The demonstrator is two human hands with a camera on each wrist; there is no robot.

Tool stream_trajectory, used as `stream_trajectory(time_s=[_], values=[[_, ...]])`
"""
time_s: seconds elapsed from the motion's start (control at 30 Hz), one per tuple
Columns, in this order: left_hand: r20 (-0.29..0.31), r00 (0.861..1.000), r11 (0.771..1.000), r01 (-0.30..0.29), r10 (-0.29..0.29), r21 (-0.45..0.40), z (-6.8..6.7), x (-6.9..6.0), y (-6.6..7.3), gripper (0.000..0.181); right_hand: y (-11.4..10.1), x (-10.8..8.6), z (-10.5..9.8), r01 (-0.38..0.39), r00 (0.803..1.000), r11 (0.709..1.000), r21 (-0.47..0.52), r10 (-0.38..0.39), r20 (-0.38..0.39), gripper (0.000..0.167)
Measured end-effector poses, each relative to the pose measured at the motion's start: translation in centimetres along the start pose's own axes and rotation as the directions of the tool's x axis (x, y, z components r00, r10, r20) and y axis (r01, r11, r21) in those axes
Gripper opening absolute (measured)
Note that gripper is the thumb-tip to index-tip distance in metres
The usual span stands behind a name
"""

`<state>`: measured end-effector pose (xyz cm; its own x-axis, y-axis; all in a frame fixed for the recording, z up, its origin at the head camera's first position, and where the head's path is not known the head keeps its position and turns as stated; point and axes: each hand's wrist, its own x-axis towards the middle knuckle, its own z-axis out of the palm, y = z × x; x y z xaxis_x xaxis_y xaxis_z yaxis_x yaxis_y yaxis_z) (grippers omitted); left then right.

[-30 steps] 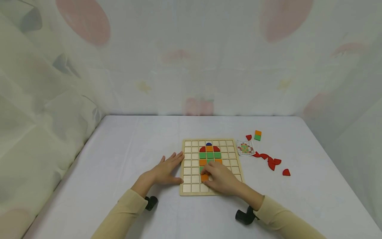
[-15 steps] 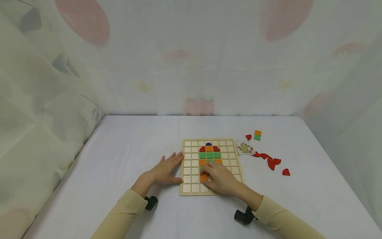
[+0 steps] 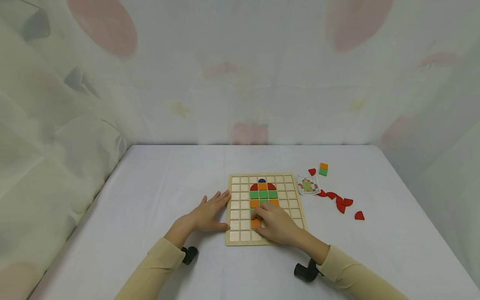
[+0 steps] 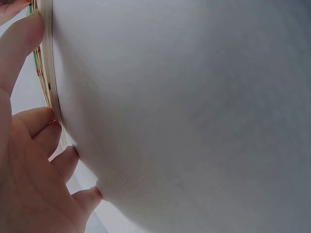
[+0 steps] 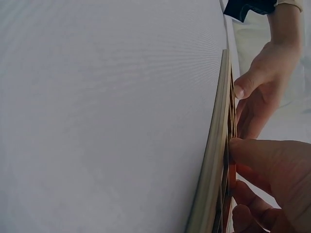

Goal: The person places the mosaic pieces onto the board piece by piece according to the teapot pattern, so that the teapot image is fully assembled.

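A wooden grid board [image 3: 235, 236] lies flat on the table, with green, orange, red and blue pieces set in its middle columns. My left hand [image 3: 207, 213] rests beside it with fingers spread, thumb and fingertips against the left edge. In the left wrist view the thumb and fingers of that left hand [image 4: 36, 165] touch the board's side [image 4: 47, 58]. Low on the grid my right hand [image 3: 279, 225] pinches an orange square tile [image 3: 255, 224] between thumb and fingers. The right wrist view shows this tile [image 5: 232, 175] at board level. My right hand hides several cells.
Right of the board lies a printed pattern card [image 3: 308, 186]. Several red quarter-circle pieces [image 3: 340, 204] are scattered beyond it. An orange square [image 3: 324, 166] and a green square [image 3: 323, 172] lie together farther back. Fabric walls [image 3: 240, 75] enclose the table's back and sides.
My right hand and the orange tile have shifted very slightly left, and the tile now lines up with its cell. My left hand stays at the board's edge.
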<state>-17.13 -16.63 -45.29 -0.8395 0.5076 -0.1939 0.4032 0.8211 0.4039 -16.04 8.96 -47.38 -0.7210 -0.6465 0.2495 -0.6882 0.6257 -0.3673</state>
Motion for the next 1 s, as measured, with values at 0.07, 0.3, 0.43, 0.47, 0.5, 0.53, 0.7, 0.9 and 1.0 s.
stream_trajectory(time_s=[0.07,0.3,0.43,0.47,0.5,0.53,0.7,0.9,1.0], values=[[0.000,1.000,1.000,-0.001,0.001,0.004,0.0,0.0,0.0,0.091,0.0,0.0,0.0,0.000,1.000,1.000,0.004,0.000,-0.001,0.023],[-0.002,1.000,1.000,-0.012,0.012,0.006,-0.1,0.0,0.0,0.090,0.0,-0.1,0.0,0.005,1.000,1.000,0.014,-0.005,-0.010,0.024],[-0.002,1.000,1.000,-0.010,0.010,0.006,-0.1,0.0,0.1,0.090,0.1,-0.1,0.0,0.000,1.000,1.000,0.017,0.001,-0.011,0.024],[-0.002,1.000,1.000,-0.010,0.010,0.006,-0.1,0.0,0.1,0.090,0.1,-0.1,0.0,-0.002,1.000,1.000,0.017,0.003,-0.011,0.024],[-0.002,1.000,1.000,-0.010,0.010,0.006,-0.1,0.0,0.1,0.090,0.1,-0.1,0.0,-0.006,1.000,1.000,0.018,0.006,-0.011,0.024],[-0.001,1.000,1.000,-0.009,0.009,0.006,-0.1,0.0,0.1,0.090,0.1,-0.1,0.0,-0.009,1.000,1.000,0.021,0.009,-0.011,0.023],[-0.002,1.000,1.000,-0.011,0.011,0.015,-0.1,0.0,0.1,0.090,0.4,-0.3,-0.4,-0.042,0.999,0.999,0.035,0.043,-0.013,0.019],[-0.002,1.000,1.000,0.000,0.000,0.012,-0.1,0.1,0.1,0.091,1.2,-0.3,-1.9,-0.090,0.995,0.992,0.091,0.094,-0.043,0.019],[0.000,1.000,1.000,-0.001,0.001,0.012,-0.1,0.1,0.1,0.090,2.0,-0.3,-2.6,-0.086,0.992,0.991,0.104,0.095,-0.080,0.019]])
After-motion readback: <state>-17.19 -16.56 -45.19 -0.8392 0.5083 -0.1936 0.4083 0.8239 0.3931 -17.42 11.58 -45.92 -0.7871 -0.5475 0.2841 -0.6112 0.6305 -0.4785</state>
